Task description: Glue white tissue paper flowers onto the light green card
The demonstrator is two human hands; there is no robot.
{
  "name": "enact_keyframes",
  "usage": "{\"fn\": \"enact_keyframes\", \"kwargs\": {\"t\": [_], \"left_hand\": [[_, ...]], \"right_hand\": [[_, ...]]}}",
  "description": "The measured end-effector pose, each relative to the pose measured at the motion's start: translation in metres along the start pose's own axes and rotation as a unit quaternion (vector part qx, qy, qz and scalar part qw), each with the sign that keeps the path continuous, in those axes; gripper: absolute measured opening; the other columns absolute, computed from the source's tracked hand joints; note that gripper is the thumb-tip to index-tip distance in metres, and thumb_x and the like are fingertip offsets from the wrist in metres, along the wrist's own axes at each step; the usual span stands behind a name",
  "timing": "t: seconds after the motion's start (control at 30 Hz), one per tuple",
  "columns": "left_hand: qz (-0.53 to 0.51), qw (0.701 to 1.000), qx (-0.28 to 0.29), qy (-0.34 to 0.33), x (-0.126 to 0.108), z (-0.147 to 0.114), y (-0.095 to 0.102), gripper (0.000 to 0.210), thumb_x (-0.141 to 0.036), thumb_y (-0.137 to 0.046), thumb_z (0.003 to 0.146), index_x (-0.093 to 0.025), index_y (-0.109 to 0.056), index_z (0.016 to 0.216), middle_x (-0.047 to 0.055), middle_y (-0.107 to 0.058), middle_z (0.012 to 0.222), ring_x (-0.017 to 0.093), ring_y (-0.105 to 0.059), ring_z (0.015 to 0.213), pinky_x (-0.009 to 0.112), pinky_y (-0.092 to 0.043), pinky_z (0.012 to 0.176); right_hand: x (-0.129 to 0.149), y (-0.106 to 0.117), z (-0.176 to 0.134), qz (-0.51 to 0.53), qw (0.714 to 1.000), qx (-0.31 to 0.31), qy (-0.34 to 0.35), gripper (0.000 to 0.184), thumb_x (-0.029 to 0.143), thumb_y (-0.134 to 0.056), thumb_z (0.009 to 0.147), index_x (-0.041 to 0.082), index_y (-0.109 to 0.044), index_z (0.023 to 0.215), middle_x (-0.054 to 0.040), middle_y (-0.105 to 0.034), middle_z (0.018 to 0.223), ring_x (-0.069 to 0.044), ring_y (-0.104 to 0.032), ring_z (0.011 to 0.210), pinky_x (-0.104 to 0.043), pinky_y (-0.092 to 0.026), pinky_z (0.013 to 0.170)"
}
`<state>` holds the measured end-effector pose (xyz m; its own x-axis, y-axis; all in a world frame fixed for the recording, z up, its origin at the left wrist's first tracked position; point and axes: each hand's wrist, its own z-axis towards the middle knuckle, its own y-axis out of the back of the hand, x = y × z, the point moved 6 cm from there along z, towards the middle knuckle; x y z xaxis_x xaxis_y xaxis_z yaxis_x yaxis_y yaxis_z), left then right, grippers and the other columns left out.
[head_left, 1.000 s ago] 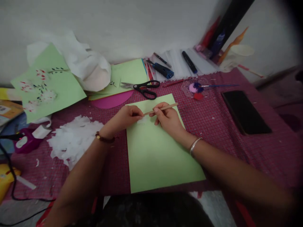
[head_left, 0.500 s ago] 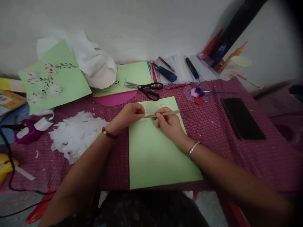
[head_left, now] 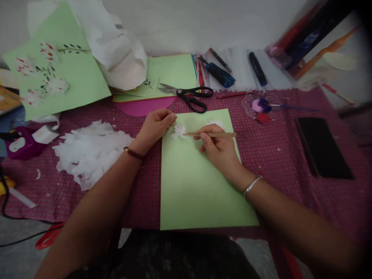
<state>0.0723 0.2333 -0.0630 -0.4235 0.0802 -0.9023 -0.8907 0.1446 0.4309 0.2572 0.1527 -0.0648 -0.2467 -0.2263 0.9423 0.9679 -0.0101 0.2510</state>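
A sheet of light green paper (head_left: 200, 186) lies in front of me. Near its upper left corner sits a small cluster of white paper pieces (head_left: 179, 130). My right hand (head_left: 216, 143) pinches a flat wooden stick (head_left: 222, 135), its tip touching the cluster. At the sheet's left edge, my left hand (head_left: 158, 124) has its fingers pressed together beside the cluster; whatever they hold is hidden. Another white paper patch (head_left: 213, 123) shows just behind my right hand. To the left is a heap of torn white paper (head_left: 90, 151).
Black-handled scissors (head_left: 193, 95) lie beyond the sheet. A paint palette (head_left: 260, 106) with a brush and a black phone-like slab (head_left: 322, 147) are to the right. A green sheet with paper flowers (head_left: 58, 77) leans at the back left, above a purple device (head_left: 20, 143).
My left hand has drawn up and left off the white cluster, which now shows more fully. My right hand keeps the stick's tip at it. The whole view has shifted.
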Motion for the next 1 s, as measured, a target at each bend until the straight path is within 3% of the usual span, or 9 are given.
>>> {"fn": "enact_keyframes", "kwargs": {"t": [0.33, 0.6, 1.0], "left_hand": [[-0.010, 1.000, 0.004, -0.011, 0.006, 0.002, -0.001, 0.020, -0.034, -0.059, 0.080, -0.016, -0.061, 0.071, -0.002, -0.055, 0.063, 0.009, -0.043, 0.055, 0.022, -0.032, 0.053], [-0.025, 1.000, -0.007, -0.017, 0.002, -0.001, -0.003, 0.020, -0.033, -0.060, 0.079, -0.016, -0.061, 0.069, -0.002, -0.055, 0.063, 0.008, -0.042, 0.056, 0.020, -0.032, 0.049], [-0.005, 0.999, -0.021, -0.044, 0.003, 0.001, -0.003, 0.015, -0.027, -0.059, 0.078, -0.016, -0.061, 0.068, -0.003, -0.053, 0.060, 0.009, -0.042, 0.055, 0.022, -0.033, 0.051]], "right_hand": [[-0.004, 0.014, -0.004, 0.142, 0.984, -0.063, -0.085, 0.020, 0.040, -0.052, 0.093, 0.022, -0.053, 0.087, 0.0012, -0.068, 0.073, -0.008, -0.056, 0.048, -0.022, -0.041, 0.044], [-0.001, 0.001, -0.001, 0.101, 0.992, -0.005, -0.070, 0.019, 0.039, -0.054, 0.091, 0.020, -0.054, 0.087, 0.0008, -0.067, 0.074, -0.007, -0.055, 0.049, -0.022, -0.042, 0.047], [-0.003, 0.001, 0.003, 0.079, 0.994, -0.020, -0.079, 0.016, 0.038, -0.054, 0.092, 0.021, -0.053, 0.092, -0.0001, -0.069, 0.082, -0.006, -0.056, 0.049, -0.022, -0.040, 0.044]]}}
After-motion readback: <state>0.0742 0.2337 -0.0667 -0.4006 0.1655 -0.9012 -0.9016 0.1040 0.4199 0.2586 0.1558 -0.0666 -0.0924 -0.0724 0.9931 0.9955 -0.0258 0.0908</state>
